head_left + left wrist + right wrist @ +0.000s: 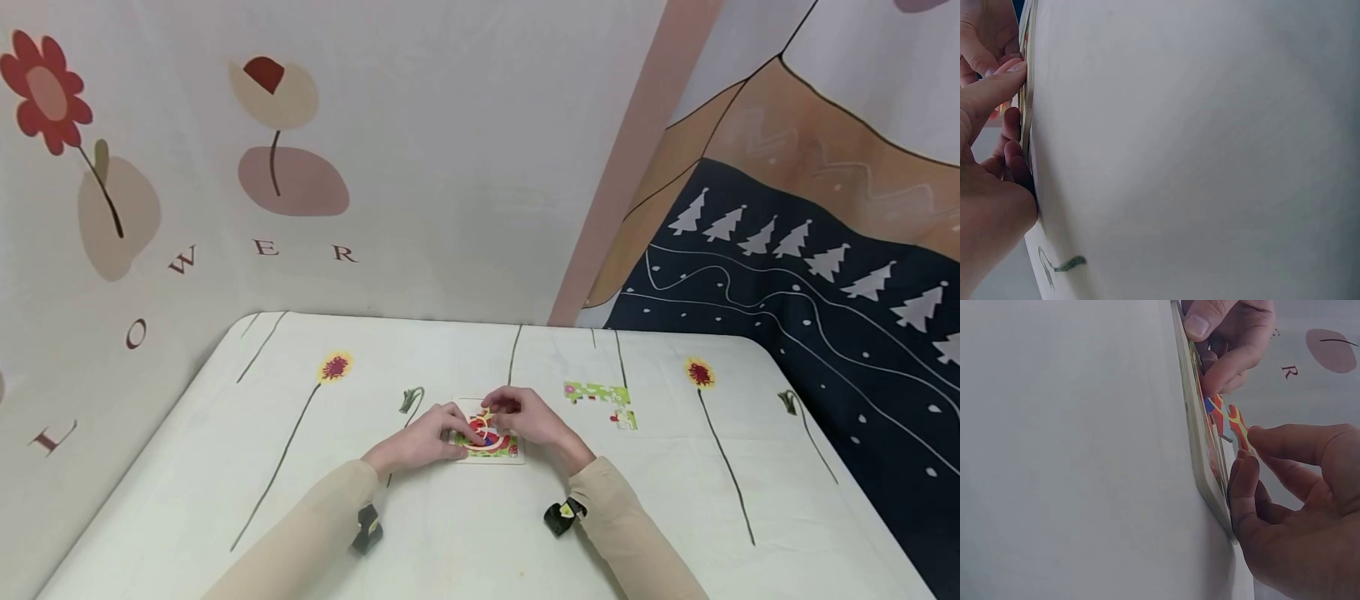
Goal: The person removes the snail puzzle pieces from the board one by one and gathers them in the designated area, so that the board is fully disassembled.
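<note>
In the head view a puzzle board [491,460] lies flat between the two hands. Red, yellow and blue pieces cover its lower part, with green along the bottom. My right hand [525,415] pinches a red and yellow puzzle piece [1239,425] between thumb and index finger, tilted up off the board in the right wrist view. From the left, my left hand [431,437] reaches over the board; its extended index finger [997,87] rests on the pieces and its thumb [1199,324] touches the board near the edge. Fingers partly hide the picture.
Right of the board, a group of green puzzle pieces [600,392] lies on the white cloth, with another cluster of pieces [624,418] just below it. The tablecloth [480,533] carries printed flowers. A patterned wall hanging [450,167] stands behind the table.
</note>
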Tool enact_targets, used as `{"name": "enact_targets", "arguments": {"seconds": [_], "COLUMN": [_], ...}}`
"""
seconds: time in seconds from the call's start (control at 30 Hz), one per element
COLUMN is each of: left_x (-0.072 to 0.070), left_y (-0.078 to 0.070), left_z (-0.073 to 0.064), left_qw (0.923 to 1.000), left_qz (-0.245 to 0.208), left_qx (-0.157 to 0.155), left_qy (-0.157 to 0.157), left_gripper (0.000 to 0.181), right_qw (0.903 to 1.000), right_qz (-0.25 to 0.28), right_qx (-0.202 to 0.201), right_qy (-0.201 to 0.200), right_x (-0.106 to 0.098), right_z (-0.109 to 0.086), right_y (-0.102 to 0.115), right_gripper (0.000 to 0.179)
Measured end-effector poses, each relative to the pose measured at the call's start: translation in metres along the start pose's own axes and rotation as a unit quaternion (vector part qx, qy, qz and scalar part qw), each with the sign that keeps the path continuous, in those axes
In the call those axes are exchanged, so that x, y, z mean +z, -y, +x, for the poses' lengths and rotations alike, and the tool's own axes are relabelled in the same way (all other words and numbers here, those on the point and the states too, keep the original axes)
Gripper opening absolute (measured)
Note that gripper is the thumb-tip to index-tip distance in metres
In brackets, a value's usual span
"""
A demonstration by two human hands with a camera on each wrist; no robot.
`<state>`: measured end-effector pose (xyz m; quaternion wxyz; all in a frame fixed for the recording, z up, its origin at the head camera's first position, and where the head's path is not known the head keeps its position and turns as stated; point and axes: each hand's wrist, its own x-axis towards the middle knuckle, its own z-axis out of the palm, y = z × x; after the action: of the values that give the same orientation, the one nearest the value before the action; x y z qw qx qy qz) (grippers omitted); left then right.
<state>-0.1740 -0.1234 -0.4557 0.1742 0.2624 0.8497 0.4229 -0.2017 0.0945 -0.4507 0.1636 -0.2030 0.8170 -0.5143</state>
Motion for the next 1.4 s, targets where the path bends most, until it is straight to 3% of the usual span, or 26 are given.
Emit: {"name": "enact_targets", "arguments": {"seconds": [0.27, 1.0, 1.4], "left_x": [0.000, 0.001, 0.000], "left_y": [-0.001, 0.001, 0.000], "left_z": [0.001, 0.002, 0.001], "left_qw": [1.0000, 1.0000, 1.0000], "left_qz": [0.001, -0.007, 0.007], "left_qx": [0.002, -0.003, 0.004], "left_qy": [0.001, 0.005, 0.000], "left_gripper": [0.020, 0.021, 0.021], "right_qw": [0.9997, 0.9980, 0.9979], "right_qz": [0.012, 0.056, 0.041], "right_qx": [-0.015, 0.012, 0.008], "right_qy": [-0.014, -0.025, -0.050], "right_x": [-0.002, -0.021, -0.036], "right_z": [-0.001, -0.012, -0.025], "right_y": [-0.003, 0.002, -0.006], "right_gripper": [0.021, 0.024, 0.023]}}
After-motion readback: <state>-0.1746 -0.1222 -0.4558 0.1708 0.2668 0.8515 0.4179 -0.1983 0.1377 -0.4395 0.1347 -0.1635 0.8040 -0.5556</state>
